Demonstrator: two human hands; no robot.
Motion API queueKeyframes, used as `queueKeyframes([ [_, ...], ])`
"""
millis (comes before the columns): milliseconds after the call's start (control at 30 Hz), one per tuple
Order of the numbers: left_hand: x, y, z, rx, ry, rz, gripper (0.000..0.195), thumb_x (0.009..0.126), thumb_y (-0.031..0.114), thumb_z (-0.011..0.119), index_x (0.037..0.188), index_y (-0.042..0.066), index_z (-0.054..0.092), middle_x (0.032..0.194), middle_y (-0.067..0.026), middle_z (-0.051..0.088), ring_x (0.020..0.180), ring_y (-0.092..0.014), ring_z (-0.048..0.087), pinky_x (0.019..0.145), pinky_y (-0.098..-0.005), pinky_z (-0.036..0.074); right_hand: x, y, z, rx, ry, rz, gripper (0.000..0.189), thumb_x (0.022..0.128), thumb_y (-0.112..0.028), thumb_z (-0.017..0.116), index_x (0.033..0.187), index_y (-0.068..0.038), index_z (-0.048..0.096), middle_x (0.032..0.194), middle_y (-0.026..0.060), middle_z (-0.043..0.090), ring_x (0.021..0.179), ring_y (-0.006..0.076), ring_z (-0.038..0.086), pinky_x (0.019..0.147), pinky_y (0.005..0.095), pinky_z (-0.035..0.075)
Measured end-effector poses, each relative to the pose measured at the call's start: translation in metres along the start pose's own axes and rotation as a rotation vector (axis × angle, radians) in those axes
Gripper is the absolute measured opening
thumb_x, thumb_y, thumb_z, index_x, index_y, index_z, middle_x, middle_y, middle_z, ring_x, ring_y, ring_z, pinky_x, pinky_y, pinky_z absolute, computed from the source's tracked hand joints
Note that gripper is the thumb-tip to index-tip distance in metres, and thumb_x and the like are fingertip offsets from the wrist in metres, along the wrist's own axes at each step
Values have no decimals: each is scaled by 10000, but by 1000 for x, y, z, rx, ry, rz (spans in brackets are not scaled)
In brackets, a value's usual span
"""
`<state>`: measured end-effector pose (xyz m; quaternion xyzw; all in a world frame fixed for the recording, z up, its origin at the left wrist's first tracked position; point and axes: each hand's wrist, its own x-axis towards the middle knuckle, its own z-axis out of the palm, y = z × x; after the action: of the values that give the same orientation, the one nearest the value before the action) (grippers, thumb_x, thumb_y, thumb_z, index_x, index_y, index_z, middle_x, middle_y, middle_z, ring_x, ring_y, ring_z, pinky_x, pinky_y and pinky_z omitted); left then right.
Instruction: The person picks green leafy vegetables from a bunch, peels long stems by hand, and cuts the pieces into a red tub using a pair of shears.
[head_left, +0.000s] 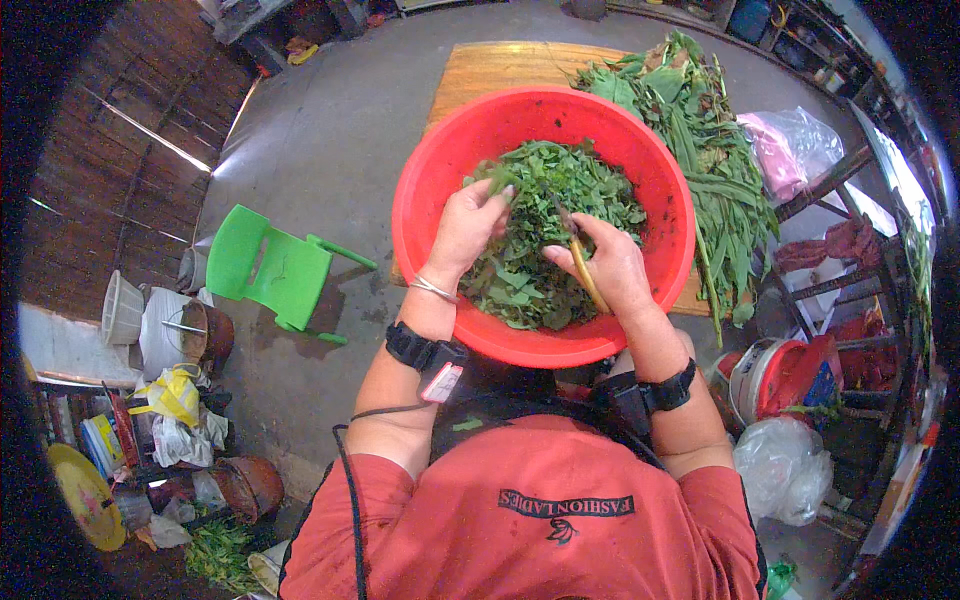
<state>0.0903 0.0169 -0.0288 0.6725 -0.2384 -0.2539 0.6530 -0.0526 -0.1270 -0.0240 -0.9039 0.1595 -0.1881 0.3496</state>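
Note:
A large red plastic basin (427, 187) stands before me with a heap of cut green leaves (517, 281) inside. Over the left part of the heap, my left hand (471, 219) pinches a small bunch of greens (501, 180), blurred at its tips. On the right side of the basin, my right hand (611, 259) grips scissors (583, 270) with a yellow handle. Their dark blades point up and left toward the middle of the leaves. How far apart the blades are cannot be made out.
Behind the basin, a wooden board or low table (510, 64) bears a pile of long leafy stems (701, 150). A green plastic chair (281, 270) stands to the left on the concrete floor (322, 135). Buckets (765, 382) and plastic bags (787, 465) crowd the right.

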Motion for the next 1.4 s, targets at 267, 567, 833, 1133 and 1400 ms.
queueKeyframes([
  [267,1,-5,2,109,-50,88,173,867,112,479,983,48,591,672,47,519,570,-53,463,522,-211,390,-1,1,0,-151,-18,-161,604,631,-446,732,1058,-51,569,873,122,582,821,312,559,741,391,424],
  [567,-2,-7,4,236,-91,42,159,866,110,440,927,36,568,642,21,516,546,-67,466,507,-229,396,-4,0,2,-201,-19,-185,599,647,-487,701,1050,-62,578,850,134,577,787,324,552,724,392,418],
  [833,-2,-7,5,189,-107,68,134,871,113,428,848,28,528,652,2,515,551,-80,478,503,-244,404,-3,0,2,-205,-11,-180,580,651,-488,696,1029,-61,590,817,126,591,762,314,563,706,390,422],
  [1133,-2,-6,3,338,-74,101,135,872,122,439,840,22,522,599,-6,492,517,-99,480,481,-266,402,-2,-2,-1,-193,-26,-154,559,651,-488,697,1005,-64,613,829,136,618,772,326,587,692,395,455],
  [1400,4,-11,-1,333,145,203,221,895,205,489,879,8,589,691,0,558,604,-92,504,555,-233,408,-2,-9,-4,-112,-105,22,499,673,-487,679,982,-101,617,820,156,641,765,332,622,672,416,492],
])
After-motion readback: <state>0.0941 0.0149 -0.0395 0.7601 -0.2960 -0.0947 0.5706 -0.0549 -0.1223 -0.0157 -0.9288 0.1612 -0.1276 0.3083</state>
